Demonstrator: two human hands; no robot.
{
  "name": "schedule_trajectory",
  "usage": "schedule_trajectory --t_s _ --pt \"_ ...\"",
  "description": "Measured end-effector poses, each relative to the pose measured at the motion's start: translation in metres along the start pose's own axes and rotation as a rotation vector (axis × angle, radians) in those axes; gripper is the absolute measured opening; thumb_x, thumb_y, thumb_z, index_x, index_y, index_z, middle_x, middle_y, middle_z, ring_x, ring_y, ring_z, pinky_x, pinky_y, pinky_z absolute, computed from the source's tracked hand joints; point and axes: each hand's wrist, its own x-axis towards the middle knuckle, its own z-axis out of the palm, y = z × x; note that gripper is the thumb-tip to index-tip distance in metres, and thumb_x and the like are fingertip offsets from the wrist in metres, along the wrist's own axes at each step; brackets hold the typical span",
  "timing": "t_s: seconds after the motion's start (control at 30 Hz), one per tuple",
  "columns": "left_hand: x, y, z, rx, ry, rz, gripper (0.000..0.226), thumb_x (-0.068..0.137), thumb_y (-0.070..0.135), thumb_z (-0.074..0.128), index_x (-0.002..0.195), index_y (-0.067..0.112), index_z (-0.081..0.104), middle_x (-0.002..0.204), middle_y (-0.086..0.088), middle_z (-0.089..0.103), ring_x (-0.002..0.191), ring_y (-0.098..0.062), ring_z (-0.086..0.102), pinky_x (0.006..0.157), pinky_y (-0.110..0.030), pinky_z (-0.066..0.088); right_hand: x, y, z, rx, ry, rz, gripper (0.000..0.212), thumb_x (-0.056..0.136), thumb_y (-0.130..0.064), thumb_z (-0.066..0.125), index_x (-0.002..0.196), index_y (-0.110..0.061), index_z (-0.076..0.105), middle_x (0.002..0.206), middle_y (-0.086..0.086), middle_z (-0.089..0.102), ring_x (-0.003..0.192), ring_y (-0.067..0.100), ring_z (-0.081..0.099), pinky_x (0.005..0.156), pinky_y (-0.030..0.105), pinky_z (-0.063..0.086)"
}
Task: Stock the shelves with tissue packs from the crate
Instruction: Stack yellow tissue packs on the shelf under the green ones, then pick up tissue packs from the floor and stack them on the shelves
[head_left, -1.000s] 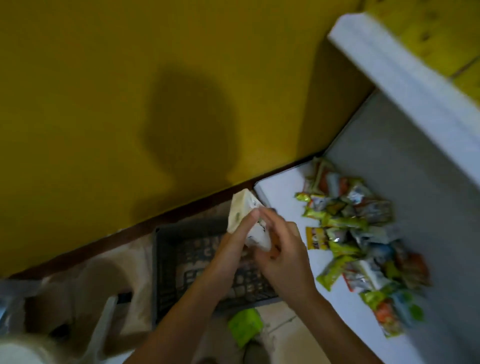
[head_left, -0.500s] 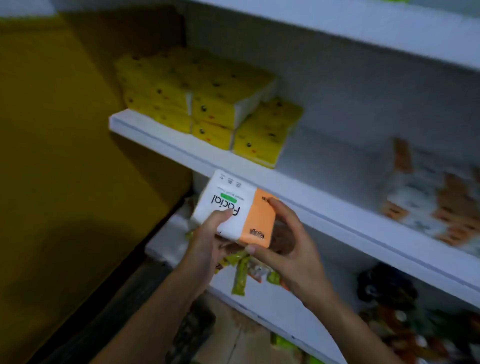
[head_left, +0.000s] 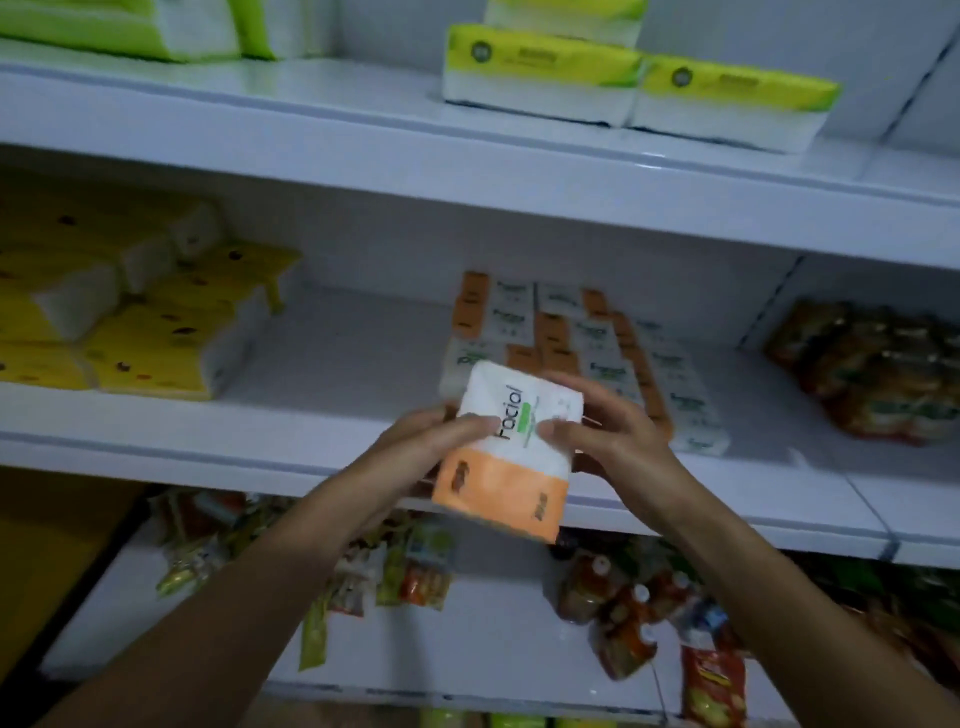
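Tissue pack (head_left: 506, 452), white at the top, orange at the bottom and with "Facial" printed up its face, is held between the two hands in front of the lip of the middle shelf (head_left: 343, 364). The left hand (head_left: 431, 441) grips its left edge, thumb across the front and fingers behind. The right hand (head_left: 608, 426) grips the upper right part, thumb on the front and fingers curled over the far side. The orange end hangs below both hands, tilted a little to the right.

Just beyond the hands lies a row of matching packs (head_left: 597, 353), overlapping in loose lines. Far to the left of the left hand sit yellow packs (head_left: 156, 343), with bare shelf between the two groups.

The likeliest fault is a shove. If the pack goes in fast or crooked, its leading edge could push the loose row back or skew it. The wrapper looks smooth and the filling soft, so a light grip may let the pack slip. Below the hands lie snack sachets (head_left: 405, 571) on the lower shelf, and a dropped pack would land among them. The hanging orange end could also catch the shelf lip if the hands do not lift it.
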Motion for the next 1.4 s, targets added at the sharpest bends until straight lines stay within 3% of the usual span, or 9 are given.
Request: schedule_trajectory --t_s 0.17,0.33,0.47,0.7,0.83,0.93,1.13,1.23,1.4 --pt "0.038 0.005 0.063 -0.027 0.186 0.137 0.021 0.086 0.026 0.063 0.106 0.022 0.059 0.094 0.004 0.069 0.092 -0.013 0.066 0.089 -0.036 0.05 -0.002 0.041 -0.084 0.328 0.454 0.017 0.023 0.087 -0.007 0.06 0.11 -0.01 0.06 0.105 0.01 0.069 0.092 0.023 0.067 0.063 0.029 0.056" --pt "0.07 -0.013 0.105 0.233 0.552 0.359 0.014 0.083 0.013 0.061 0.096 0.017 0.061 0.085 0.004 0.066 0.08 -0.013 0.061 0.078 -0.033 0.051 0.021 0.068 -0.146 0.426 0.681 0.023 0.037 0.09 -0.005 0.053 0.127 -0.003 0.048 0.113 0.013 0.063 0.099 0.023 0.063 0.075 0.032 0.055" --pt "0.09 -0.036 0.121 0.367 0.783 0.389 0.016 0.082 0.021 0.062 0.097 0.023 0.056 0.095 0.0 0.063 0.079 -0.016 0.061 0.077 -0.037 0.053 0.06 0.07 -0.179 0.261 0.713 -0.005 0.013 0.089 -0.003 0.052 0.093 -0.013 0.06 0.098 0.008 0.065 0.088 0.021 0.064 0.072 0.03 0.055" --pt "0.098 -0.048 0.105 0.35 0.773 0.376 0.021 0.083 0.006 0.061 0.098 0.019 0.056 0.094 0.002 0.058 0.075 -0.001 0.055 0.061 -0.005 0.041 0.155 0.079 -0.203 -0.191 0.774 0.011 0.022 0.087 -0.025 0.058 0.103 -0.012 0.065 0.104 0.011 0.068 0.096 0.028 0.065 0.088 0.046 0.053" --pt "0.097 -0.053 0.095 0.358 0.741 0.376 0.026 0.081 0.002 0.061 0.103 0.015 0.058 0.092 -0.003 0.061 0.069 -0.006 0.055 0.056 -0.003 0.043 0.179 0.072 -0.199 -0.359 0.735 0.041 0.04 0.093 -0.023 0.055 0.129 -0.005 0.053 0.128 0.015 0.057 0.116 0.029 0.055 0.096 0.031 0.043" --pt "0.094 -0.052 0.088 0.358 0.729 0.378 0.027 0.08 0.0 0.061 0.104 0.012 0.058 0.089 -0.001 0.059 0.063 -0.006 0.052 0.055 -0.003 0.041 0.188 0.074 -0.204 -0.552 0.698 0.118 0.045 0.095 -0.025 0.051 0.137 -0.009 0.045 0.136 0.02 0.048 0.124 0.034 0.044 0.1 0.034 0.037" --pt "0.081 -0.051 0.081 0.341 0.749 0.358 0.027 0.079 -0.002 0.061 0.101 0.014 0.056 0.09 0.006 0.057 0.07 -0.004 0.054 0.057 0.0 0.039 0.19 0.075 -0.201 -0.449 0.645 0.211 0.049 0.094 -0.008 0.048 0.141 -0.005 0.032 0.139 0.015 0.046 0.124 0.027 0.046 0.081 0.018 0.034" --pt "0.068 -0.057 0.076 0.351 0.753 0.337 0.027 0.079 0.001 0.062 0.101 0.016 0.058 0.091 0.005 0.059 0.073 -0.002 0.055 0.058 0.0 0.04 0.171 0.071 -0.189 -0.468 0.615 0.141 0.062 0.093 -0.008 0.047 0.149 -0.011 0.02 0.145 0.012 0.039 0.128 0.027 0.043 0.101 0.026 0.039" --pt "0.04 -0.069 0.071 0.369 0.723 0.336 0.024 0.081 0.001 0.058 0.098 0.02 0.056 0.097 -0.001 0.06 0.077 0.003 0.053 0.059 0.003 0.036 0.115 0.053 -0.157 -0.432 0.696 -0.002 0.047 0.086 0.001 0.045 0.131 -0.013 0.042 0.131 0.008 0.049 0.113 0.019 0.052 0.095 0.026 0.046"
